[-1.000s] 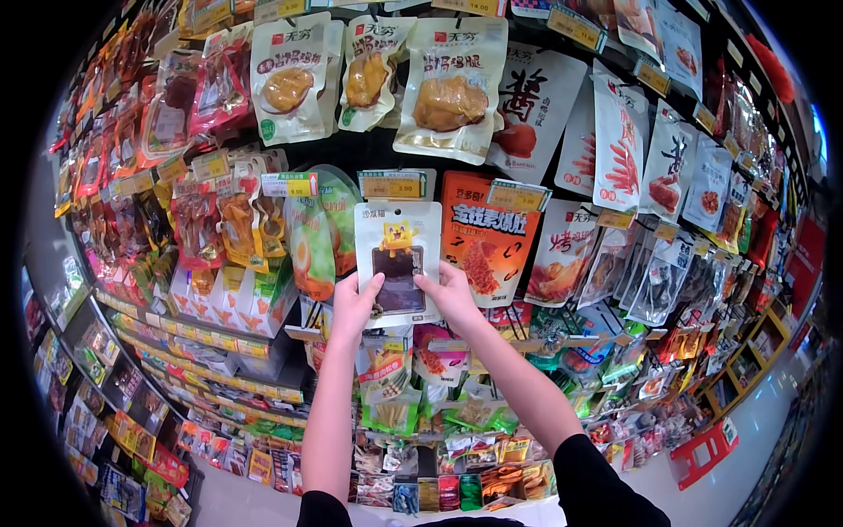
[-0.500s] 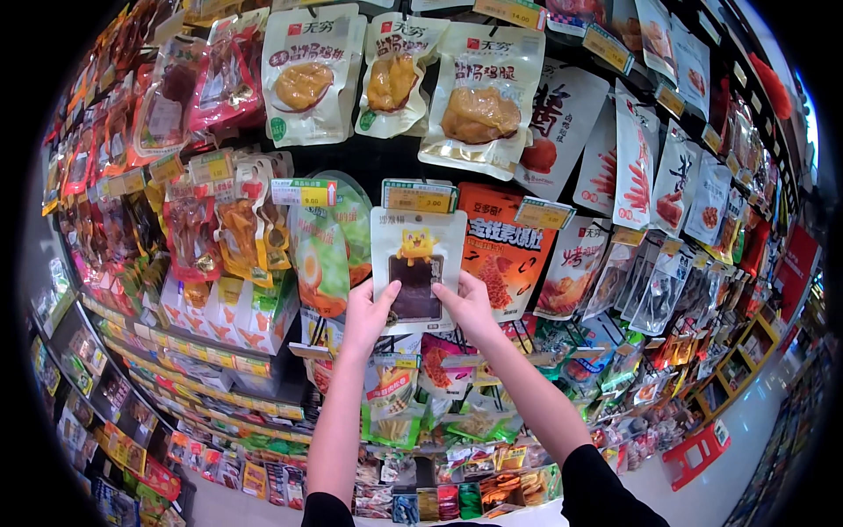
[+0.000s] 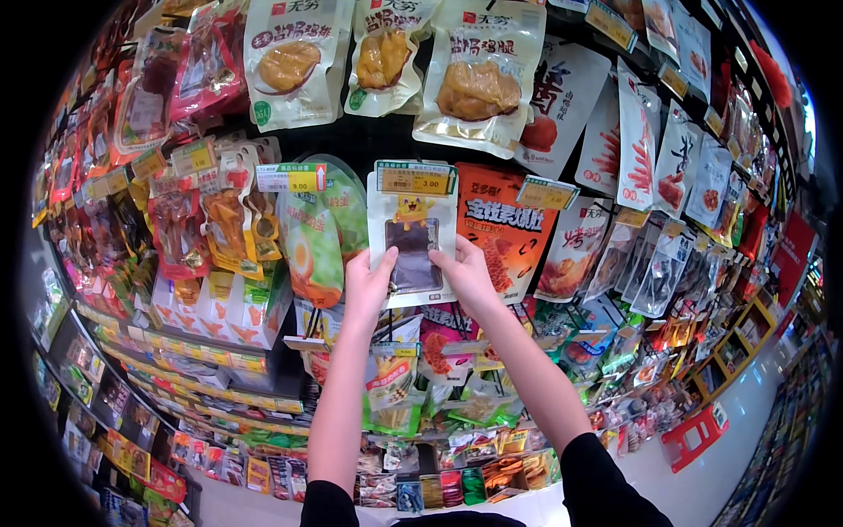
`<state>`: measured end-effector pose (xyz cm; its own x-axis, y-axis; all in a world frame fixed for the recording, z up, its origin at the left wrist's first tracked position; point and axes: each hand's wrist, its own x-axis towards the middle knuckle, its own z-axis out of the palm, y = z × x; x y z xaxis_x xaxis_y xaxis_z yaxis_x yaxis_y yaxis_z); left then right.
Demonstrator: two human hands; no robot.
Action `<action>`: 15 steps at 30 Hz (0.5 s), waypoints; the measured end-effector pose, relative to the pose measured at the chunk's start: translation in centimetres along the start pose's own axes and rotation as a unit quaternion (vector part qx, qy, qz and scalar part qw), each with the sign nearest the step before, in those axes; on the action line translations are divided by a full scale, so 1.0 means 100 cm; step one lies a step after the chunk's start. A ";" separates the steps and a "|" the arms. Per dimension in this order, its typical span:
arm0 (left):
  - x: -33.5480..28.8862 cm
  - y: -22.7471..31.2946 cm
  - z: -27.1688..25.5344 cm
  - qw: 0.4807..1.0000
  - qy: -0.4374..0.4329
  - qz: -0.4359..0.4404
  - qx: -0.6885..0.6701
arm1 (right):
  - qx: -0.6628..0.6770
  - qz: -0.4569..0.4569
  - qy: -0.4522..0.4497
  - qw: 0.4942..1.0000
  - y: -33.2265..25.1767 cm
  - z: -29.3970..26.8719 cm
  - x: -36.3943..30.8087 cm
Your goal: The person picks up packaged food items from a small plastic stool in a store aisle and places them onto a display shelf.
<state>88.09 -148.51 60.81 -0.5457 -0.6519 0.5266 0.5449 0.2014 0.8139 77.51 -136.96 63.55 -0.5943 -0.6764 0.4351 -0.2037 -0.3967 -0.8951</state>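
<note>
Between my two hands is a white snack pouch (image 3: 413,250) with a yellow cartoon figure and a dark window in its front. My left hand (image 3: 367,283) grips its left edge, thumb on the front and fingers largely hidden behind. On the right edge my right hand (image 3: 467,279) holds it in the same way. The pouch stands upright, its top behind a yellow price tag (image 3: 415,180) on the rack. Left of it hangs a green pouch with an egg picture (image 3: 318,241); an orange pouch (image 3: 505,215) hangs close on the right.
Large white pouches with meat pictures (image 3: 479,83) hang above. White cartons (image 3: 215,307) stand at the left, below red and yellow packs. Hooks and price tags jut out beneath my hands, over lower packs (image 3: 392,382). A red stool (image 3: 694,436) is on the floor at right.
The pouch, held in both hands, has gone in toward the rack, and its top has passed behind the price tag. The view has shifted slightly, so the shelves appear higher.
</note>
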 end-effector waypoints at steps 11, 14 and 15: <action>0.014 -0.015 0.019 0.950 0.128 0.057 0.277 | -0.151 -0.058 0.117 0.980 0.028 -0.009 0.019; -0.038 0.002 0.033 0.874 0.194 0.158 0.417 | -0.176 -0.097 0.091 0.975 0.043 -0.016 -0.024; -0.058 0.008 0.042 0.867 0.185 0.180 0.426 | -0.164 -0.085 0.079 0.980 0.046 -0.023 -0.047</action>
<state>88.98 -141.48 59.48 -0.1109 -0.5917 0.7985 -0.1170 0.8056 0.5807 77.55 -134.17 57.13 -0.6372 -0.5036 0.5834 -0.5337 -0.2578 -0.8054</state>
